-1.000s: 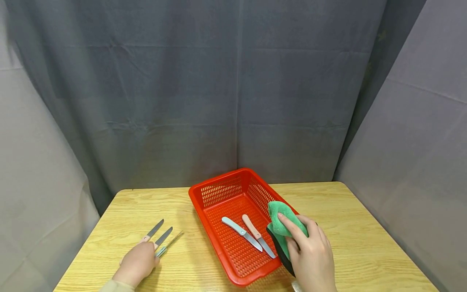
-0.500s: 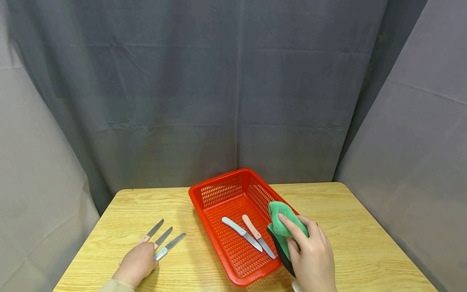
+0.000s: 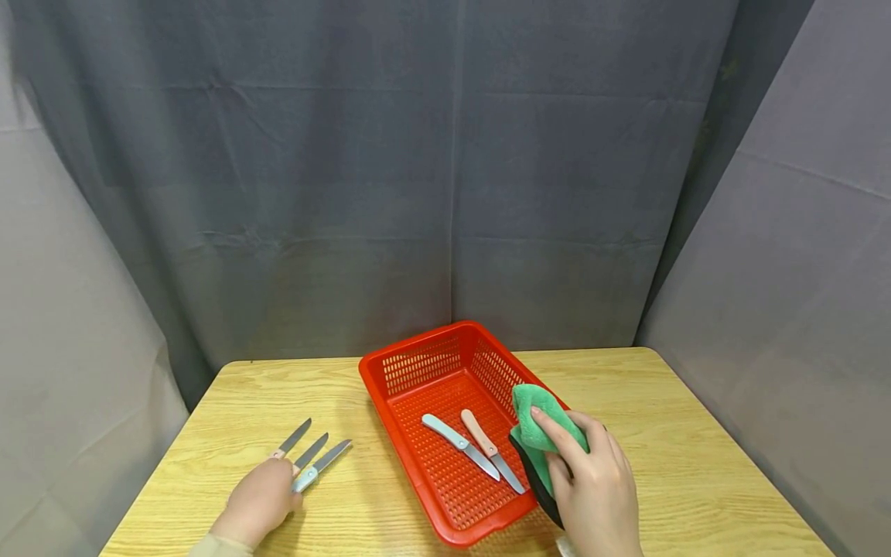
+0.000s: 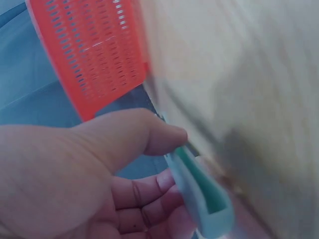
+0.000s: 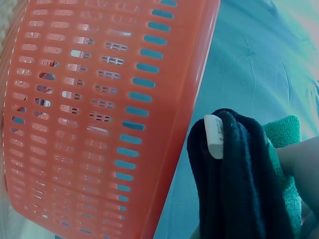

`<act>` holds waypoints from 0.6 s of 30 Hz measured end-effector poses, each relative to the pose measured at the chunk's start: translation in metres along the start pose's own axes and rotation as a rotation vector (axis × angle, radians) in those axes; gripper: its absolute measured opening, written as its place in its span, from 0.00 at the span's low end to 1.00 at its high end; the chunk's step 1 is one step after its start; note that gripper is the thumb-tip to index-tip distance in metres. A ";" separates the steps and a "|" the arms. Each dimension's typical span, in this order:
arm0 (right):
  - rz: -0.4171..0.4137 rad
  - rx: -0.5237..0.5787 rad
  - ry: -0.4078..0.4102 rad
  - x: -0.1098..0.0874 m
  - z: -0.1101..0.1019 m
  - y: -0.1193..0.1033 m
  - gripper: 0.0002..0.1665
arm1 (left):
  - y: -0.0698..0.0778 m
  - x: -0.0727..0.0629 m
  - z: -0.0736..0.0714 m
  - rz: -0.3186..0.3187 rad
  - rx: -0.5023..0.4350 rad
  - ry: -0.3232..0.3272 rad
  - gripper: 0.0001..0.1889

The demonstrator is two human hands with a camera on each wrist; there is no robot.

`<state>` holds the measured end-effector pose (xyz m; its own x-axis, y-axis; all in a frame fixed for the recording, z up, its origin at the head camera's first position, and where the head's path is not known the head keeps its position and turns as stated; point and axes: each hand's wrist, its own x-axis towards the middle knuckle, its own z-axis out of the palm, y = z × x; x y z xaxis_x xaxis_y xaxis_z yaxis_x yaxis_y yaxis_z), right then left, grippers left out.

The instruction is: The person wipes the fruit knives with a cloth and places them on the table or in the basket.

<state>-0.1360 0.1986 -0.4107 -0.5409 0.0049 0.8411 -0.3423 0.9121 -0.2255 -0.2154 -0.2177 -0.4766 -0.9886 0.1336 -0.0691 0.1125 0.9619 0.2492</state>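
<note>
My left hand (image 3: 256, 499) pinches a folding knife with a pale blue-green handle (image 3: 304, 480) at the table's left; its blade (image 3: 334, 455) points away to the right. In the left wrist view, the thumb presses the slotted handle (image 4: 202, 194) against curled fingers. Beside it lie two more knives, one with a pinkish handle (image 3: 278, 454) and one mostly blade (image 3: 311, 452), both partly covered by the hand. My right hand (image 3: 597, 483) grips a folded green cloth (image 3: 539, 425) with a dark underside (image 5: 239, 179), over the basket's near right side.
A red plastic basket (image 3: 400, 449) stands mid-table. Inside lie a light blue-handled knife (image 3: 445, 430) and a pink-handled knife (image 3: 479, 433), blades towards me. Grey cloth curtains (image 3: 348, 193) hang behind and at both sides of the wooden table (image 3: 696, 464).
The blue-green knife in my left hand has turned from blade edge-on to flat side up, then its tip shifted slightly away and left. My right hand with the cloth has stayed put.
</note>
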 end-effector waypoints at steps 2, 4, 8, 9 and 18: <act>-0.002 0.001 0.001 0.000 0.000 0.000 0.47 | 0.000 -0.002 -0.006 0.008 -0.005 0.041 0.13; -0.002 0.002 0.001 0.000 0.000 0.000 0.47 | 0.001 -0.004 -0.013 0.009 -0.024 0.069 0.14; -0.002 0.002 0.002 0.000 0.000 0.000 0.47 | 0.004 -0.008 -0.027 0.001 -0.068 0.125 0.13; -0.003 0.003 0.003 0.000 0.000 0.000 0.47 | 0.006 -0.010 -0.030 -0.006 -0.092 0.138 0.13; -0.004 0.011 -0.003 0.000 0.000 -0.001 0.46 | 0.041 -0.027 -0.041 -0.076 -0.323 0.195 0.10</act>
<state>-0.1357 0.1979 -0.4104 -0.5418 -0.0004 0.8405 -0.3528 0.9078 -0.2270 -0.1883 -0.1921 -0.4253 -0.9968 -0.0131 0.0787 0.0320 0.8385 0.5440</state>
